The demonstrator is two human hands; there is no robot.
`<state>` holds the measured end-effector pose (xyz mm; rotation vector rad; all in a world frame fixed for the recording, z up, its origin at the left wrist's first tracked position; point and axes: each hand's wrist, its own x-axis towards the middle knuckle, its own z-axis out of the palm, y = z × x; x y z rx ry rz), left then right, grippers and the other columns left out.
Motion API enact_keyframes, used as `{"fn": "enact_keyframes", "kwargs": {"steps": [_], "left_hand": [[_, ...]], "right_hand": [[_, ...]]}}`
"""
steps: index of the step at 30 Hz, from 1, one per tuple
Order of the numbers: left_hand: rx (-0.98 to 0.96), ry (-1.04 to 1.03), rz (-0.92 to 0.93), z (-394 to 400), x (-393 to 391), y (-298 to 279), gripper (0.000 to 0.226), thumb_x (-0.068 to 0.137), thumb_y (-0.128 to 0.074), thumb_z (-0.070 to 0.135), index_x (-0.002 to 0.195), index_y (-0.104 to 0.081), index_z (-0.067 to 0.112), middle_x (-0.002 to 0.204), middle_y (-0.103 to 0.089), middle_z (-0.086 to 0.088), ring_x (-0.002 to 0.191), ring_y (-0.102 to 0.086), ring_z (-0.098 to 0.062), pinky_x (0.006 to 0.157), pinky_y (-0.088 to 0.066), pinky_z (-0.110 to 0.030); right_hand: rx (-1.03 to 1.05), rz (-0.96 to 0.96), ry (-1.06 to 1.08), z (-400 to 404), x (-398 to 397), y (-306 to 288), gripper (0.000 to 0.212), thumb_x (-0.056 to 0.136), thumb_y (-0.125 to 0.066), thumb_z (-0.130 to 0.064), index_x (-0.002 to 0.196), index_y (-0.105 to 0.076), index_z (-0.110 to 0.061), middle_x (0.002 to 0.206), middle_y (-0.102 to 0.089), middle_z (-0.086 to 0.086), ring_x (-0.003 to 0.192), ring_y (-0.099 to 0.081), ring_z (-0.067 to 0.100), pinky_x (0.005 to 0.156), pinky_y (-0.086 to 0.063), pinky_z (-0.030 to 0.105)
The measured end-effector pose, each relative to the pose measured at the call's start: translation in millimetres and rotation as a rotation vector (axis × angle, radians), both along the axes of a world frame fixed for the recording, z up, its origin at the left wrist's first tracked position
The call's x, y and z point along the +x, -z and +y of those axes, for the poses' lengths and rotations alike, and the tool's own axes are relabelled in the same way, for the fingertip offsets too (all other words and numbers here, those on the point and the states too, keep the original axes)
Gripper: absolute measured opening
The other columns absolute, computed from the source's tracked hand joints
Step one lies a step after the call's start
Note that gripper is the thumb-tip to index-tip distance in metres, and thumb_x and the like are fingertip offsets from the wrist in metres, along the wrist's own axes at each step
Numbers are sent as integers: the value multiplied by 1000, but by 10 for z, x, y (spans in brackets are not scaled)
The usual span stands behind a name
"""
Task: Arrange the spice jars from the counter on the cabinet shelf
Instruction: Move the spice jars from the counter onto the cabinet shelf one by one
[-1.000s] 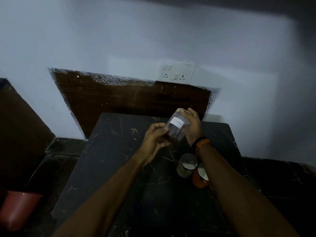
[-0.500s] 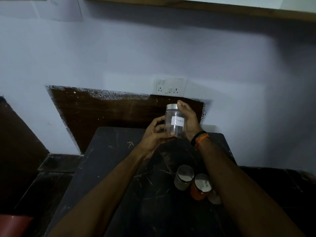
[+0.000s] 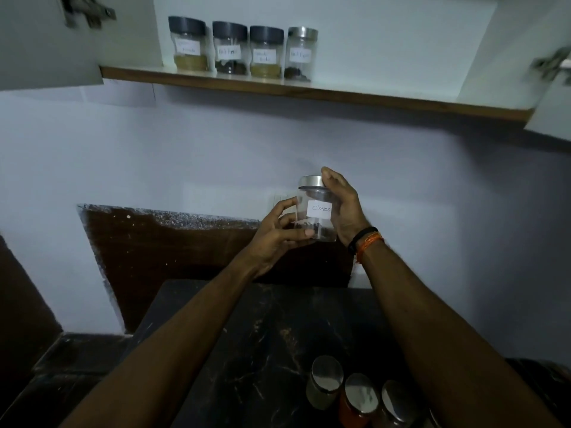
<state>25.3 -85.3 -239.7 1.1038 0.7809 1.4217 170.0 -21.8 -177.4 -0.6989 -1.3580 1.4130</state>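
Cloves jar (image 3: 316, 211): held upright in mid-air above the tabletop (image 3: 247, 329), well below the shelf (image 3: 309, 91); label faces the camera.
Right hand (image 3: 346, 208): grip curled round the jar's right side, thumb up at the metal lid (image 3: 310, 182).
Left hand (image 3: 278, 233): grip pinches the jar's lower left, thumb across the base.
Handling: clear, rigid body, glass or plastic not discernible; treat as breakable. Contents fill only the bottom, so likely light. Smooth wall may slip.
Hold point: take the body below the lid, not the lid alone, which may loosen.
Shelf row (image 3: 244, 50): four labelled jars stand side by side at the left; bare shelf lies to their right.
Remaining jars (image 3: 358, 393): three stand close together on the tabletop, near the right forearm.
Progress: judged roughly half done.
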Motion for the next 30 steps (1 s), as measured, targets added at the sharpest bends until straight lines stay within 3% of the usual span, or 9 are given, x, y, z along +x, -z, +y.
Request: {"fn": "enact_keyframes", "kwargs": {"steps": [3,9,14,18,22,25,28,30], "left_hand": [[39,-16,29,104,-30,-238,82,71,-79,-2,143,-45,19,138,-58,-18,126,-59,-37,101,-51,-59],[116,-16,102,215,-88,-678,78,71,-79,2,140,-48,20,135,-61,-16,125,-60,-36,101,-51,-56],[139,-75,145,277,-109,-1011,54,83,-72,34,131,-58,12,121,-70,-10,111,-67,-32,94,-56,-46],[153,-121,255,357,-113,-1293,51,85,-70,51,120,-66,14,112,-73,-6,100,-72,-28,84,-58,-38],[184,-111,328,448,-98,-1482,51,84,-76,49,123,-64,17,112,-74,-8,95,-73,-24,76,-57,-34],[199,-84,347,503,-103,-1613,56,79,-81,46,123,-65,14,112,-74,-10,97,-73,-26,76,-59,-34],[224,-50,366,553,-113,-1742,44,76,-85,39,110,-71,13,106,-75,-9,96,-72,-28,80,-60,-41],[243,-47,366,572,-105,-1832,53,73,-87,36,112,-69,5,106,-74,-10,94,-73,-27,76,-60,-39]], "right_hand": [[68,1,8,24,-10,-267,69,82,-60,-41,141,-47,-7,141,-51,23,127,-50,45,106,-44,51],[146,3,17,87,8,-646,61,87,-63,-36,138,-49,-5,139,-53,24,126,-51,46,107,-41,56],[180,16,5,135,51,-817,53,91,-65,-28,136,-50,-5,138,-54,25,125,-54,45,108,-42,58],[209,18,12,142,75,-877,60,88,-67,-33,140,-47,-11,141,-54,15,123,-59,34,106,-46,52],[242,12,39,142,51,-942,71,83,-64,-49,145,-43,-19,144,-51,7,126,-56,27,110,-43,52],[298,-9,72,163,47,-1013,68,90,-57,-55,147,-40,-23,148,-47,8,131,-51,27,112,-38,55],[335,-42,106,173,61,-1108,71,91,-51,-62,149,-37,-24,150,-46,8,135,-47,27,114,-34,57],[348,-39,118,181,64,-1164,63,95,-48,-59,146,-41,-23,146,-50,11,133,-48,30,112,-36,59]]}}
